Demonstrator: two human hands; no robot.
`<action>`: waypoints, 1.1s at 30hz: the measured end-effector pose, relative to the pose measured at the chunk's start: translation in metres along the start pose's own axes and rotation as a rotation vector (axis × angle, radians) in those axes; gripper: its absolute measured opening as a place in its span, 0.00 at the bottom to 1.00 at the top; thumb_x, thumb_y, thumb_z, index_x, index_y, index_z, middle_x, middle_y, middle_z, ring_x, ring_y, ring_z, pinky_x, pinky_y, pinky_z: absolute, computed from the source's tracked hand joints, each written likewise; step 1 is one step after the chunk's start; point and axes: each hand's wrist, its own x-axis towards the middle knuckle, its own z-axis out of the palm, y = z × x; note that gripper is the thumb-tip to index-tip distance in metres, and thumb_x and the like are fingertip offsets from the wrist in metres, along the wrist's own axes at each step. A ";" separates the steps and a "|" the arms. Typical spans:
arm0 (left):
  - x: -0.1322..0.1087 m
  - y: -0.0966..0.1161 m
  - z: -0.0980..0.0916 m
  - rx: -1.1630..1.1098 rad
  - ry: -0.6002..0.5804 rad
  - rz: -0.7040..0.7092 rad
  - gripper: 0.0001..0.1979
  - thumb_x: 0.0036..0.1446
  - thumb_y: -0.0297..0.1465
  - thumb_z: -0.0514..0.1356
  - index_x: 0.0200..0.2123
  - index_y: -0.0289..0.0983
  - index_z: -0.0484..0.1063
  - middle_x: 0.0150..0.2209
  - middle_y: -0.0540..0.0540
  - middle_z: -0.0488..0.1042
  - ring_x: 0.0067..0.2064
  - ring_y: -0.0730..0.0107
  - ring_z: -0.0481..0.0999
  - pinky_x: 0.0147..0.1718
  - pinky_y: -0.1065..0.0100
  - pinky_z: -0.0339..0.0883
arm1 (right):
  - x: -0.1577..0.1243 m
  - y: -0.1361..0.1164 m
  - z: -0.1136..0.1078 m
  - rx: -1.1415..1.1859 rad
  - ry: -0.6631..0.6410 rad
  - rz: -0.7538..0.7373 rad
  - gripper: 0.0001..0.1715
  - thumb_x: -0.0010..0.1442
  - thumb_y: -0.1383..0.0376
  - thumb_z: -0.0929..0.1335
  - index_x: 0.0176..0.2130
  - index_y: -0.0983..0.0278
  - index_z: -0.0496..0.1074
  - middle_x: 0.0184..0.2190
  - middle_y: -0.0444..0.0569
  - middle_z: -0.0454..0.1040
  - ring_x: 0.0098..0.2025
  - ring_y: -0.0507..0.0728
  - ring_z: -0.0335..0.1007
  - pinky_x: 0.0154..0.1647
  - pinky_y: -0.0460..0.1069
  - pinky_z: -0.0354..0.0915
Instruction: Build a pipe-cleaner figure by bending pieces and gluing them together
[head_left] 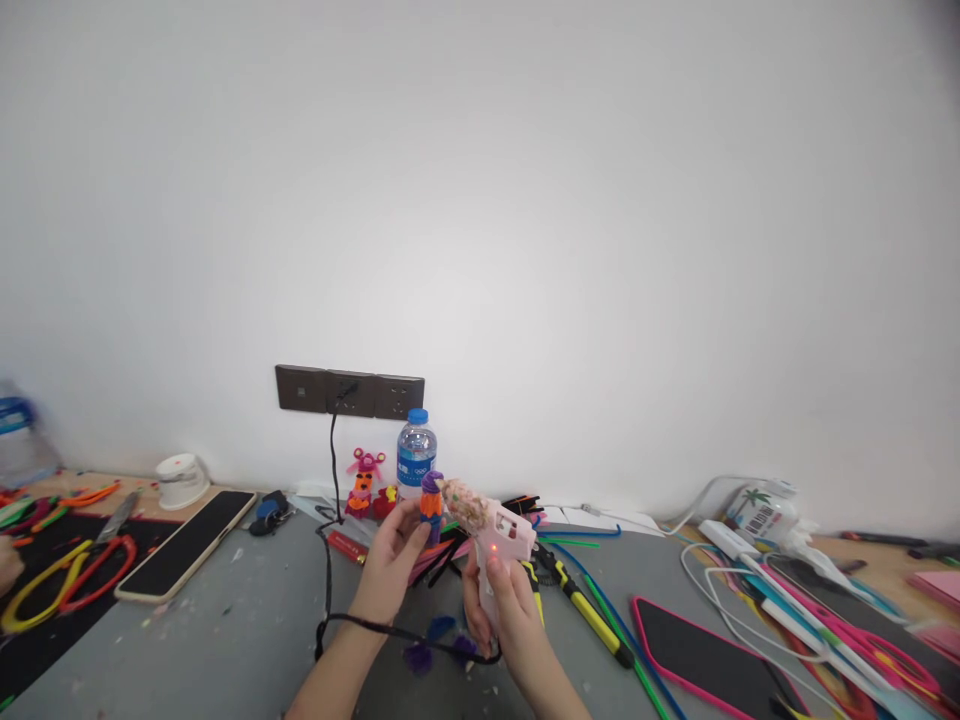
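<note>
My left hand [395, 560] pinches a small pipe-cleaner figure [431, 505], purple on top and orange and blue below, holding it upright. My right hand [501, 600] grips the handle of a pink hot glue gun [491, 535]. Its glue-crusted nozzle points left and touches the figure's top. A red light glows on the gun's body. The gun's black cord [330, 560] runs under my wrists and up to a wall socket strip [349, 391].
A water bottle [416, 455] and a pink and orange pipe-cleaner figure [364, 482] stand by the wall. Loose pipe cleaners, a yellow-handled cutter [589, 610], a pink-cased phone [701, 655], another phone [187, 542], scissors [862, 640] and white cables lie around on the grey table [232, 640].
</note>
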 end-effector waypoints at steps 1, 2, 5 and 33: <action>0.000 -0.001 0.000 0.004 -0.002 0.007 0.21 0.47 0.42 0.70 0.43 0.38 0.78 0.48 0.41 0.80 0.54 0.53 0.75 0.54 0.58 0.66 | 0.000 0.000 0.000 -0.003 0.002 0.005 0.28 0.61 0.41 0.62 0.32 0.63 0.65 0.10 0.33 0.57 0.09 0.45 0.47 0.10 0.40 0.52; 0.001 -0.001 -0.001 0.009 -0.004 0.013 0.21 0.47 0.42 0.70 0.43 0.38 0.78 0.47 0.42 0.80 0.53 0.53 0.75 0.54 0.59 0.66 | -0.001 0.000 0.000 -0.008 0.007 0.010 0.27 0.61 0.41 0.63 0.32 0.63 0.65 0.10 0.33 0.57 0.09 0.45 0.47 0.10 0.40 0.52; 0.001 -0.002 -0.002 0.022 0.004 0.014 0.21 0.47 0.42 0.70 0.43 0.38 0.77 0.47 0.41 0.80 0.53 0.54 0.76 0.54 0.59 0.66 | -0.001 -0.003 0.003 -0.010 0.008 0.009 0.27 0.61 0.42 0.63 0.32 0.63 0.65 0.10 0.33 0.58 0.09 0.45 0.48 0.10 0.40 0.51; 0.000 0.003 -0.001 0.074 0.073 0.047 0.21 0.46 0.41 0.70 0.42 0.38 0.77 0.44 0.42 0.80 0.50 0.53 0.77 0.52 0.59 0.67 | 0.000 -0.009 0.005 -0.079 -0.011 -0.024 0.31 0.63 0.43 0.61 0.21 0.61 0.59 0.10 0.35 0.53 0.11 0.46 0.46 0.14 0.43 0.50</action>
